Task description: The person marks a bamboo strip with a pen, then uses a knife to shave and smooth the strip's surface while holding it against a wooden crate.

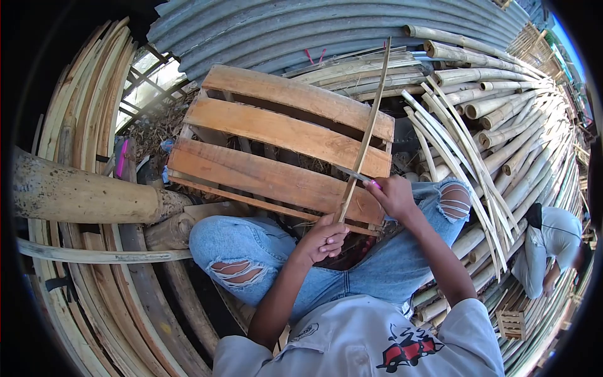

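My left hand (323, 240) is closed around the lower end of a long, thin bamboo strip (370, 119), just above my lap. The strip rises at a slant, and its far tip reaches near the corrugated metal sheet. My right hand (394, 198) is wrapped round the pink handle of a knife (359, 176). Its short blade lies across the strip, touching it a little above my left hand. Behind both hands stands a slatted wooden crate (270, 125), close to my knees. Most of the knife handle is hidden in my fingers.
Long wooden slats (81, 125) lean at the left, near a thick bamboo pole (88, 191). Bamboo poles (496, 113) are piled at the right, with split strips (465, 169) over them. A corrugated metal sheet (326, 28) closes the back. Another person (549, 245) bends down at far right.
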Tool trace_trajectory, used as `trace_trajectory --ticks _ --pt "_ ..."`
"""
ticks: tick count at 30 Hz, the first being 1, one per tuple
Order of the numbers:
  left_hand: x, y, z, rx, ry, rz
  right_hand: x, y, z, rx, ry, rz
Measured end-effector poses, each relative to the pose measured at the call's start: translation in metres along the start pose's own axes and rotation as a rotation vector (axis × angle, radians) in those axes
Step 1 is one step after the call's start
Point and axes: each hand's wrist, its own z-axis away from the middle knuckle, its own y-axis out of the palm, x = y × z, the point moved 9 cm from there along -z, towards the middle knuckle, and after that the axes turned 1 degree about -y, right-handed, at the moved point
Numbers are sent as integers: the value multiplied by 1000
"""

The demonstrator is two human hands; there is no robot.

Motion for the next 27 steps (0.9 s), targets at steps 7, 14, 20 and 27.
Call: trace_trajectory --ticks 7,14,20,27 --pt "2 0 0 23 -27 82 50 18 33 146 -222 -99" --pt "2 7 1 92 -37 168 8 12 15 77 0 -86" --pt "9 2 -1 86 -76 204 41 18 31 149 -143 -82" --pt "5 5 -1 169 -58 287 32 22 25 144 -42 -281"
